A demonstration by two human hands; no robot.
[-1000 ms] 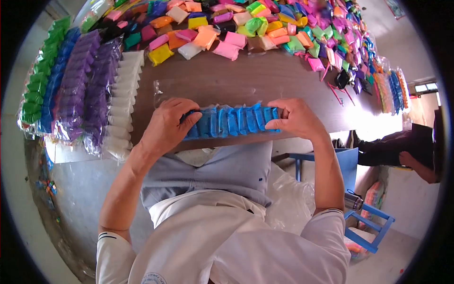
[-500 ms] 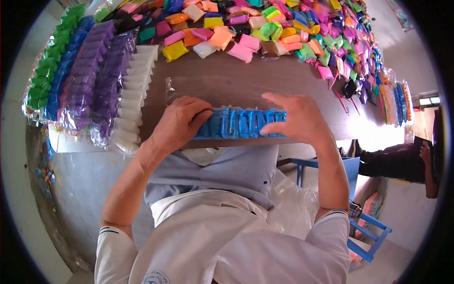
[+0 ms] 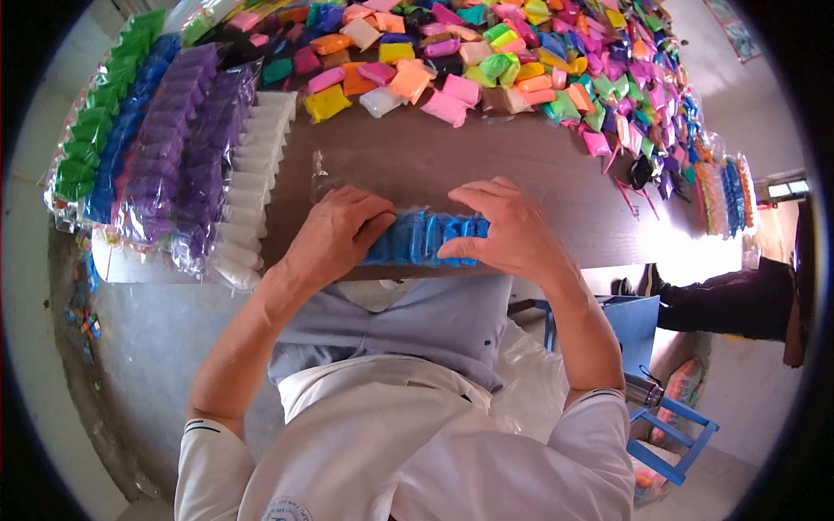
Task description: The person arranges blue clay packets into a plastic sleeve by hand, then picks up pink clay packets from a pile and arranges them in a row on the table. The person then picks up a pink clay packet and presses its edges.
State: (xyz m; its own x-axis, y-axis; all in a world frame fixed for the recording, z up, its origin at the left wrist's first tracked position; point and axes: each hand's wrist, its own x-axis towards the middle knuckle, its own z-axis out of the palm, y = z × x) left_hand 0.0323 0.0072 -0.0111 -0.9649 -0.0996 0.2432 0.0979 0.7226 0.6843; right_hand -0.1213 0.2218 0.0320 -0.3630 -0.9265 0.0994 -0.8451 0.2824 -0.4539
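Note:
A row of blue packets (image 3: pixel 423 240), side by side in clear plastic, lies along the table's near edge between my hands. My left hand (image 3: pixel 340 227) is closed on the row's left end, thumb and fingers bent together. Over the right end is my right hand (image 3: pixel 508 227), its thumb apart from the fingers; the thumb lies across the packets, while the fingers stretch out behind them. My palms and wrists hide both ends of the row. A clear plastic wrapper (image 3: pixel 320 163) lies on the table just beyond my left hand.
On the left stand bagged rows of green (image 3: pixel 91 126), blue (image 3: pixel 130 122), purple (image 3: pixel 165 148) and white packets (image 3: pixel 252 165). A heap of multicoloured packets (image 3: pixel 521 65) covers the table's far side. A blue stool (image 3: pixel 678 443) and a person's dark-clothed leg (image 3: pixel 730 300) are at right.
My right hand has moved left along the blue row, closer to my left hand, and its thumb-to-finger gap remains. The row's visible stretch is shorter. My left hand stays at its end.

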